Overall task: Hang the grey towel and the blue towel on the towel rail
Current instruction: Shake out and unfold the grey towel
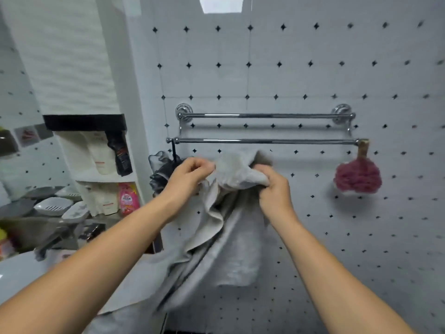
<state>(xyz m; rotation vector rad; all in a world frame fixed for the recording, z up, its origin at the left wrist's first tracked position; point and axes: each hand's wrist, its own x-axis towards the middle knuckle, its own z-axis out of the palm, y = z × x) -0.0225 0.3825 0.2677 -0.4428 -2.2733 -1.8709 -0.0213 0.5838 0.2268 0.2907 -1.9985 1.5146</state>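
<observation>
A chrome double towel rail [265, 141] is fixed to the tiled wall, both bars bare of towels. Just below its lower bar I hold the grey towel [237, 213] bunched up, most of it hanging down in folds. My left hand [190, 172] pinches the towel's upper left edge. My right hand [274, 189] grips the crumpled top at the right. No blue towel shows in this view.
A pink knitted scrubber [358, 177] hangs from the lower bar's right end, a dark mesh sponge [161, 169] from its left end. Shelves with bottles [106, 165] stand at left, above soap dishes [53, 206] and a basin rim [21, 268].
</observation>
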